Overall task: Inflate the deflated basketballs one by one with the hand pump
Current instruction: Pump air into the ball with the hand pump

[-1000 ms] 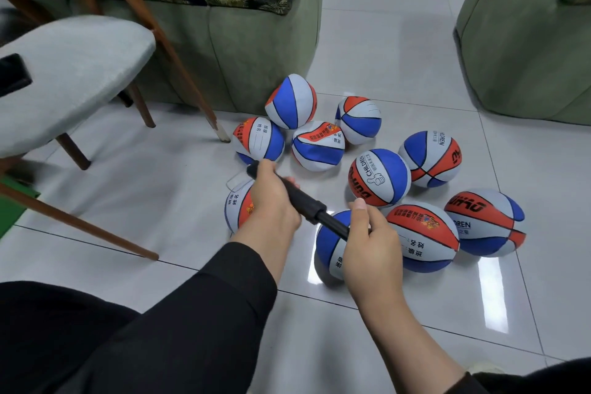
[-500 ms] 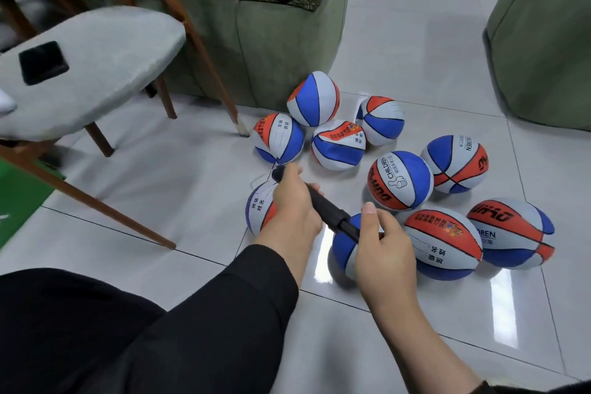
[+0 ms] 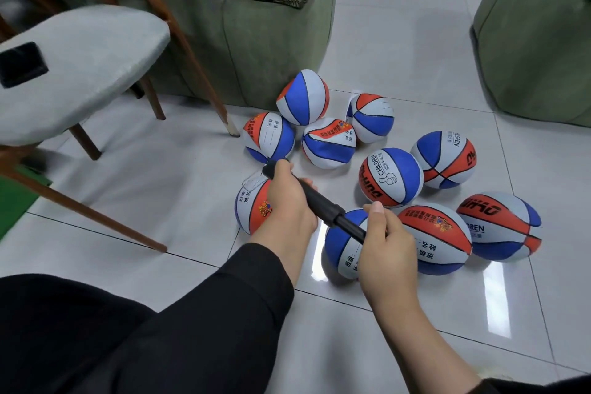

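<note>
On the tiled floor, head view: the left hand wraps its fingers around the handle end of the black pump, while the right hand grips the pump's other end over the nearest ball, probably to keep the nozzle seated in its valve, which is hidden. Nine basketballs cluster here beside the green sofa; several look dented. No container is visible.
</note>
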{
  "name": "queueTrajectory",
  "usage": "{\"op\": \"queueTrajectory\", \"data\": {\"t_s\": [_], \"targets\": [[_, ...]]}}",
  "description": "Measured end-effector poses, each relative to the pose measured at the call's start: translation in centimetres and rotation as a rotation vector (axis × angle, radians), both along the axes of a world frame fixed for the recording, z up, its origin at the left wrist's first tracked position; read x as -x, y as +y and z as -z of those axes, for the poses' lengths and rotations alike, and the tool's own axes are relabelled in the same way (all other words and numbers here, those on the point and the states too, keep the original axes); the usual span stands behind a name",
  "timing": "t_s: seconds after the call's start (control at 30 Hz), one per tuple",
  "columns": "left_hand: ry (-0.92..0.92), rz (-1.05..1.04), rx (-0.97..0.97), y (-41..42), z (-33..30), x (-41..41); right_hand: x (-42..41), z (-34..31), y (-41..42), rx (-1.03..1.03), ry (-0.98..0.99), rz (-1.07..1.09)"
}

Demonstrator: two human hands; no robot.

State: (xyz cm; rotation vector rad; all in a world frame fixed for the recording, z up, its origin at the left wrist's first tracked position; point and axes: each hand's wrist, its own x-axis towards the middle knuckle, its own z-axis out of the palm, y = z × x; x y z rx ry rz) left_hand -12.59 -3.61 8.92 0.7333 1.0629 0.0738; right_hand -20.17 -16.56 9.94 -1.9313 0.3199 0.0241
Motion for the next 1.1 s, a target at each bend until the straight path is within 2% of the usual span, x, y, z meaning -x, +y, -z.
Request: {"op": "queueTrajectory", "data": {"t_s": [0.37, 0.67, 0.93, 1.1], "targets": [[-0.012, 0.057, -0.043, -0.1, -0.6, 0.0, -0.3, -0.3, 1.5, -0.010, 0.047, -0.080], [0.035, -0.021, -0.064, 3.6, 0.1, -1.5, 1.0, -0.2, -1.1, -0.012, 0.020, -0.050], [0.020, 0.019, 0.014, -0.1, 0.1, -0.5, 0.3, -0.3, -0.1, -0.023, -0.004, 0.022], [0.012, 0.066, -0.056, -2.0, 0.1, 0.2, -0.4, 0.0, 1.0, -0.020, 0.050, 0.014]]}}
